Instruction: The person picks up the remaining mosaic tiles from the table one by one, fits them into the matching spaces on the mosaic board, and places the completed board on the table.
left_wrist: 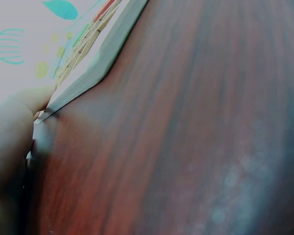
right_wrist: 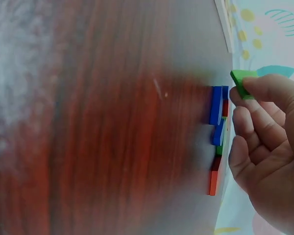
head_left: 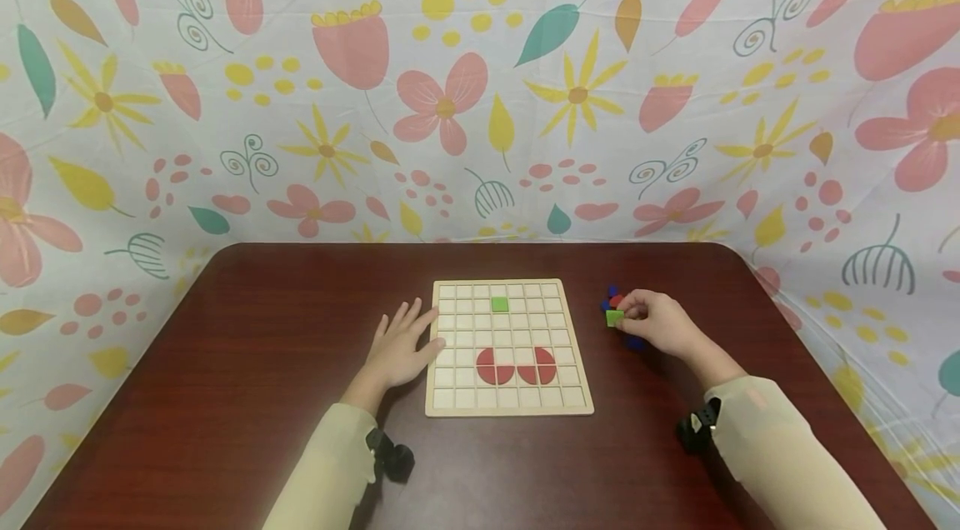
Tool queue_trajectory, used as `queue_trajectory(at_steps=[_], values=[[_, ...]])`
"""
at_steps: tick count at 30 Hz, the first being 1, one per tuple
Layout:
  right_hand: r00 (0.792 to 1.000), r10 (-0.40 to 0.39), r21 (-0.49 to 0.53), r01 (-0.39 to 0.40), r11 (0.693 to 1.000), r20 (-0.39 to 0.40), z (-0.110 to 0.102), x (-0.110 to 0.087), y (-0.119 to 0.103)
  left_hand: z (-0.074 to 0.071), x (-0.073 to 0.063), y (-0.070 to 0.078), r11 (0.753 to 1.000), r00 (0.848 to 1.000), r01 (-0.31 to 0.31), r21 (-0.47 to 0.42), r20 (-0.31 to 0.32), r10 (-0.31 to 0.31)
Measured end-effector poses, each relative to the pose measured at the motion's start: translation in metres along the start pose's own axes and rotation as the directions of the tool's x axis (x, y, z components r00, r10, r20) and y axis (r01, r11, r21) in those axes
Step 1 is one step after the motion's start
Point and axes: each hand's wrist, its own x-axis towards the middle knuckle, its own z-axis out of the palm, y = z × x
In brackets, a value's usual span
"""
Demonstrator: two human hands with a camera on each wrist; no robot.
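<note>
A pale wooden grid board (head_left: 457, 405) lies at the middle of the table. One green square tile (head_left: 500, 305) sits in a cell near its top. Lower down are red quarter-round tiles (head_left: 537, 366) in two groups. My left hand (head_left: 396, 353) rests at the board's left edge with spread fingers, thumb and a fingertip touching the frame. To the right of the board, my right hand (head_left: 660, 323) pinches a green tile (right_wrist: 243, 83) between thumb and forefinger, raised above the table. Its other fingers are curled loosely. Beneath that hand lies a small pile of blue tiles (right_wrist: 216, 105) and red tiles (right_wrist: 213, 182), partly hidden in the head view.
The dark reddish-brown table (head_left: 300, 305) has rounded far corners. Behind it hangs a flower-printed cloth (head_left: 450, 55), which also runs down the sides. Black wrist cameras are strapped over both sleeves (head_left: 322, 463).
</note>
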Motion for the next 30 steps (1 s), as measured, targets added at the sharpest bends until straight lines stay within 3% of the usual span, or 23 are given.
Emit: queue_trajectory(at_steps=[14, 30], values=[[0.999, -0.004, 0.168, -0.003, 0.986, 0.042, 0.0039, -0.0013, -0.0028, -0.0001, 0.0005, -0.0004, 1.000, 1.000, 0.004, 0.002, 0.000, -0.004], [1.000, -0.003, 0.291, -0.005, 0.957, 0.028, 0.0078, 0.0005, -0.0083, 0.0015, 0.0014, -0.0028, 1.000, 1.000, 0.005, 0.011, 0.013, -0.006]])
